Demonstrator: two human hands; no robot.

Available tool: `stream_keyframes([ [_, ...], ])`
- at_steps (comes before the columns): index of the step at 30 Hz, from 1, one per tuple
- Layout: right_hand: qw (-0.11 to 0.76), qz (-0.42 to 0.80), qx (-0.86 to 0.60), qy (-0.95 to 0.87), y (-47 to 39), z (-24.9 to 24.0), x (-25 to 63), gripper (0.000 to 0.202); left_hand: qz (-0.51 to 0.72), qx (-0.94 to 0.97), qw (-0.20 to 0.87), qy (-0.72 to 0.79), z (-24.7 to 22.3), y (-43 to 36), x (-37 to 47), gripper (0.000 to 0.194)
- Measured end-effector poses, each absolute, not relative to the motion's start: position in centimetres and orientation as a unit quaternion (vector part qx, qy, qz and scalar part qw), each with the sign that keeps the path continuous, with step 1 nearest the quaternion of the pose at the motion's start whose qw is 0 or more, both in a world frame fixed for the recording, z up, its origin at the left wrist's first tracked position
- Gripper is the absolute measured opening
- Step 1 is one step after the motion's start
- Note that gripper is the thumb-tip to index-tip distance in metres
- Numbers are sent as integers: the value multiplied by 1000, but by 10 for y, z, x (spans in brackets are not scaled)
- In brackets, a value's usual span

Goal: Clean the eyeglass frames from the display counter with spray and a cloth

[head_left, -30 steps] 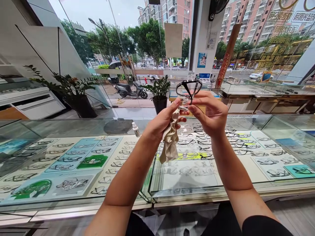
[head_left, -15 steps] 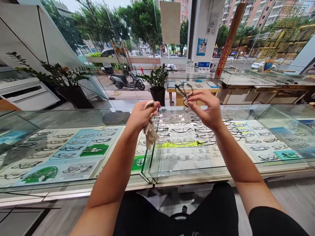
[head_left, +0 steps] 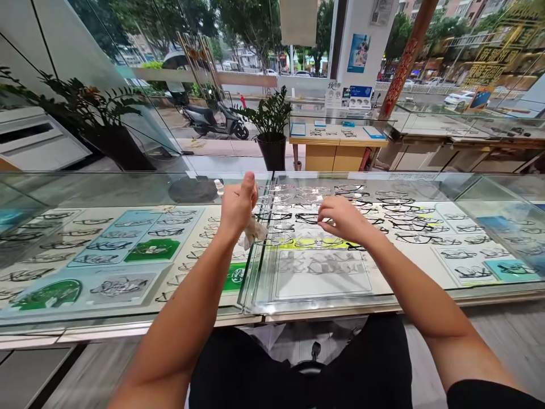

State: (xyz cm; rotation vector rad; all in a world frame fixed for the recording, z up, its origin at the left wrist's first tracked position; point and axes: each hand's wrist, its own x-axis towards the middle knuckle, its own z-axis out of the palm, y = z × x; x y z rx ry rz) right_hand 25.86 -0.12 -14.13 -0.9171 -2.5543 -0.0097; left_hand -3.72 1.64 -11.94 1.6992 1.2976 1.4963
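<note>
My left hand point(head_left: 238, 207) is closed in a fist with the thumb up, above the glass counter. A crumpled beige cloth point(head_left: 255, 230) hangs out below it, and a pale tip shows on the far side of the fist. My right hand point(head_left: 343, 218) is lowered over the display, its fingers curled at the right end of a dark-rimmed pair of eyeglasses point(head_left: 307, 218). The fingers cover that end of the frame. Around both hands lie rows of eyeglasses, some on a yellow strip point(head_left: 289, 243).
The glass display counter point(head_left: 323, 307) spans the view, with a seam left of centre. Green and blue display cards point(head_left: 152, 250) lie in its left part. Beyond stand a potted plant point(head_left: 272, 145), a wooden table point(head_left: 319, 156) and large windows.
My right hand has come down from above the counter, where it held dark eyeglasses up, to the rows of frames. My left hand has turned thumb-up, still with the cloth. The view has tilted down.
</note>
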Motion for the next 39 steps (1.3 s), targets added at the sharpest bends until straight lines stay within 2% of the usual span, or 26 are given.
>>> stream_keyframes([
  [6,88,-50,-363,-926,2,-151,251,20,582,629,244,455,-120,12,-31,78],
  [12,32,-44,-372,-927,0,-153,247,25,554,635,246,479,-125,11,-27,77],
  [39,36,63,-382,-921,-6,-147,255,23,527,643,264,490,-132,12,-24,75],
])
